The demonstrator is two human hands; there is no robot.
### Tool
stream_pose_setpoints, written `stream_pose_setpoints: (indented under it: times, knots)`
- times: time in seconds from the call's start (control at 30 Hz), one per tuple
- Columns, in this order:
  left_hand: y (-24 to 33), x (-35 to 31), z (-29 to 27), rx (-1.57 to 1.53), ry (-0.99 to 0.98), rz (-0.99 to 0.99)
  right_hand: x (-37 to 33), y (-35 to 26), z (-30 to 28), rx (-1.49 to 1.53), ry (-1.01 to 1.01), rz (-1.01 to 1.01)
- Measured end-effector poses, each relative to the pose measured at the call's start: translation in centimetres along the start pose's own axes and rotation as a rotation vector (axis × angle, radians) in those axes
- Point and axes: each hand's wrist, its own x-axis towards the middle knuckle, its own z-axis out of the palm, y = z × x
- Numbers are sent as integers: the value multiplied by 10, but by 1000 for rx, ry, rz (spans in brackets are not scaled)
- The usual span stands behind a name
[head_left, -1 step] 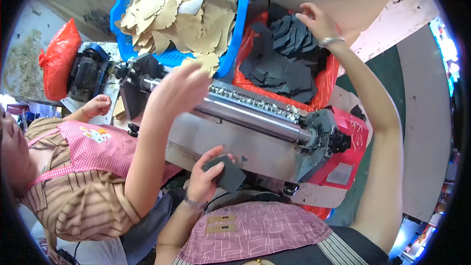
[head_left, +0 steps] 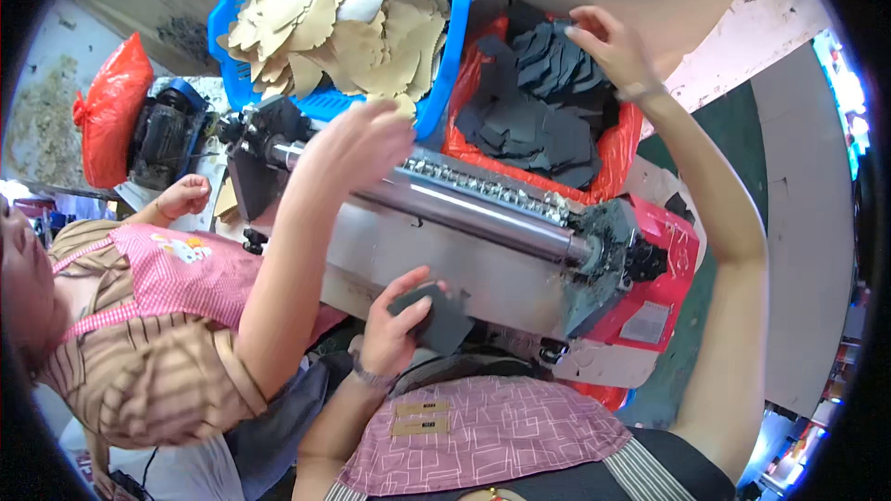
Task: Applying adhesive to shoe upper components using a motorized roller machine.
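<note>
My left hand (head_left: 390, 334) is closed round a small stack of dark grey flat pieces (head_left: 444, 325), its thumb lying on top, in front of the machine's metal plate. My right hand (head_left: 613, 48) is at the upper right beside a heap of dark grey flat pieces (head_left: 548, 125). Its thumb and fingers are apart, and I see nothing between them. The heap lies in a container lined with a red plastic bag (head_left: 620, 158). Between my hands runs the machine's shiny metal roller (head_left: 483, 218), with a dark, scrap-covered block (head_left: 599, 255) and a red end housing (head_left: 659, 288).
A co-worker's hand (head_left: 367, 144) reaches over the roller from the left; their other hand (head_left: 186, 197) is farther left. Behind the machine a blue basket (head_left: 457, 37) holds beige scalloped pieces (head_left: 357, 51). A tied red bag (head_left: 116, 116) stands at the far left beside a black device (head_left: 167, 134).
My left hand has shifted slightly right with the grey pieces. My right hand has moved a little to the right. The co-worker's hand over the roller has moved right.
</note>
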Motion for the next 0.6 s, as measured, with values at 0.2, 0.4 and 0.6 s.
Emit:
stream_pose_setpoints:
  times: [0.2,0.4,0.6]
  knots:
    - [6,12,29,40,-127,-90,-173,-171,17,204,-338,191]
    - [1,16,10,-166,-360,-324,-257,-132,79,987,-354,1005]
    - [-20,27,-13,371,-173,-7,-268,-143,103,654,-143,848]
